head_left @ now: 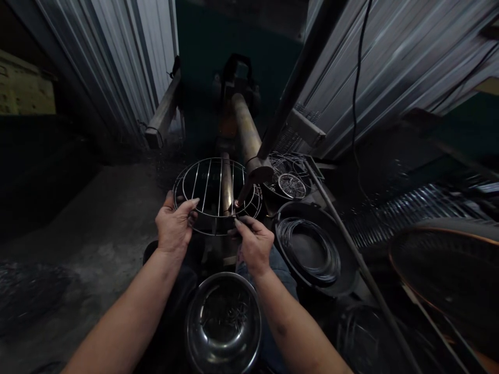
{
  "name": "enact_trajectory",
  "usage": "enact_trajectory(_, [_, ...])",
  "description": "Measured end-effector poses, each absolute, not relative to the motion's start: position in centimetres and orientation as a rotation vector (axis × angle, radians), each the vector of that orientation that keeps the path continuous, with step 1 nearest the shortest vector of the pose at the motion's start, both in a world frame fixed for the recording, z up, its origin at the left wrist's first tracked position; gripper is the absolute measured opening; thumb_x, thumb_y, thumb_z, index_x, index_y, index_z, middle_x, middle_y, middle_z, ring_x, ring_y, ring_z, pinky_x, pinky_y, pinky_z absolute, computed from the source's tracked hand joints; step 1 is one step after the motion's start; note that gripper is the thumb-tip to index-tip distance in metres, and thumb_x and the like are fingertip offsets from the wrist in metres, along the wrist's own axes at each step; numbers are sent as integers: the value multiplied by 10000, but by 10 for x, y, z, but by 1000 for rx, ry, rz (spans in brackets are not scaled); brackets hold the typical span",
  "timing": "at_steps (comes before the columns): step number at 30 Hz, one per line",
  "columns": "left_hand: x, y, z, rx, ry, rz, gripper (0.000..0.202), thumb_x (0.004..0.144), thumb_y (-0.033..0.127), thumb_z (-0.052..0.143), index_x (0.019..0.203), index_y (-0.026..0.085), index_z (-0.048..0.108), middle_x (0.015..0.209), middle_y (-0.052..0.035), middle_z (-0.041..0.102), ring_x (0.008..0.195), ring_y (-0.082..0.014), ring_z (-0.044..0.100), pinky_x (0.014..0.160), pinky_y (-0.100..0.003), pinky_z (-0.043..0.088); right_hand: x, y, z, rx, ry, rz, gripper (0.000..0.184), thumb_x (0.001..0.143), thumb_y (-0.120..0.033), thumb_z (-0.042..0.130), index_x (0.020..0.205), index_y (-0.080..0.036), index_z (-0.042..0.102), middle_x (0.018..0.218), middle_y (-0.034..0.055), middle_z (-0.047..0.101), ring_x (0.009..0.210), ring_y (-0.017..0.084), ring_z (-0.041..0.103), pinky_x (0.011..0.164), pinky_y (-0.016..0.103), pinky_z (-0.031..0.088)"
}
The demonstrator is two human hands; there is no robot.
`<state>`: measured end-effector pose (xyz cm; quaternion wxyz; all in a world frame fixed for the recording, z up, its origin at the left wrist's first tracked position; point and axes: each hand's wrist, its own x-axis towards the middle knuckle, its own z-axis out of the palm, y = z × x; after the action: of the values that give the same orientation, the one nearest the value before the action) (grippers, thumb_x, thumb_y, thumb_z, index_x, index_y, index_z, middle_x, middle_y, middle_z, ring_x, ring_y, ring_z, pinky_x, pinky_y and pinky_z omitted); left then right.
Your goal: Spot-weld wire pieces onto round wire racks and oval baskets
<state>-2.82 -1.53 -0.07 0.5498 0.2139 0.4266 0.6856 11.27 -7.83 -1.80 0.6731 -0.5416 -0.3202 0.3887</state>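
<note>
First, a steel bowl (223, 323) of short wire bits (224, 317) sat below the hands. Left hand (174, 227) spread, fingers curled on a round wire cage (217, 195); right hand (255, 245) pinched its lower hoop. The cage's wide axis lay crosswise. Beyond, coiled wire (307, 249) lay in a black pan (343, 270); a long pipe (246, 130) ran forward.

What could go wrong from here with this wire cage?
The wire cage is held only at its lower edge by the left hand and right hand, so it might slip. It could then fall into the steel bowl directly below, perhaps scattering the short wire pieces. Any sharp wire ends could also scratch the bare fingers.
</note>
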Motion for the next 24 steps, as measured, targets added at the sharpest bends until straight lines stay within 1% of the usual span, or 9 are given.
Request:
enact_trajectory(3, [-26, -12, 0, 489, 1021, 1607, 486, 451, 189, 839, 853, 173, 566, 759, 38, 542, 545, -70, 514, 464, -190, 398, 113, -75, -18, -1201, -715, 859, 130, 666, -273, 739, 710, -156, 702, 559, -26, 643, 483, 127, 627, 488, 210, 482])
enact_trajectory(9, [-27, -4, -4, 506, 998, 1601, 498, 452, 190, 844, 857, 180, 554, 744, 44, 537, 535, -70, 508, 464, -195, 397, 114, -68, -16, -1209, -671, 907, 157, 641, -281, 753, 710, -150, 701, 557, -20, 647, 467, 129, 620, 466, 212, 477])
enact_trajectory(13, [-27, 1, -6, 474, 1022, 1598, 539, 446, 180, 845, 900, 189, 555, 751, 47, 531, 536, -69, 505, 467, -193, 406, 116, -65, -15, -1206, -667, 909, 149, 635, -272, 749, 704, -149, 699, 562, -22, 645, 465, 126, 619, 471, 212, 477])
enact_trajectory(16, [-26, 3, -4, 480, 1037, 1584, 528, 451, 188, 840, 900, 188, 561, 765, 37, 536, 558, -75, 517, 469, -189, 409, 116, -61, -14, -1197, -662, 921, 144, 635, -267, 742, 707, -149, 700, 570, -20, 650, 464, 123, 616, 474, 214, 481])
enact_trajectory(21, [-23, 6, 2, 426, 1070, 1574, 576, 405, 165, 837, 912, 186, 564, 772, 29, 546, 576, -88, 523, 462, -196, 411, 118, -56, -9, -1165, -657, 936, 128, 621, -247, 736, 693, -151, 691, 588, -23, 652, 458, 114, 611, 467, 207, 479])
enact_trajectory(24, [-22, 7, 1, 408, 1080, 1575, 581, 394, 154, 837, 896, 182, 548, 745, 34, 538, 563, -83, 516, 458, -196, 404, 121, -58, -7, -1210, -683, 970, 157, 633, -276, 724, 714, -147, 684, 575, -23, 637, 437, 118, 599, 428, 206, 464])
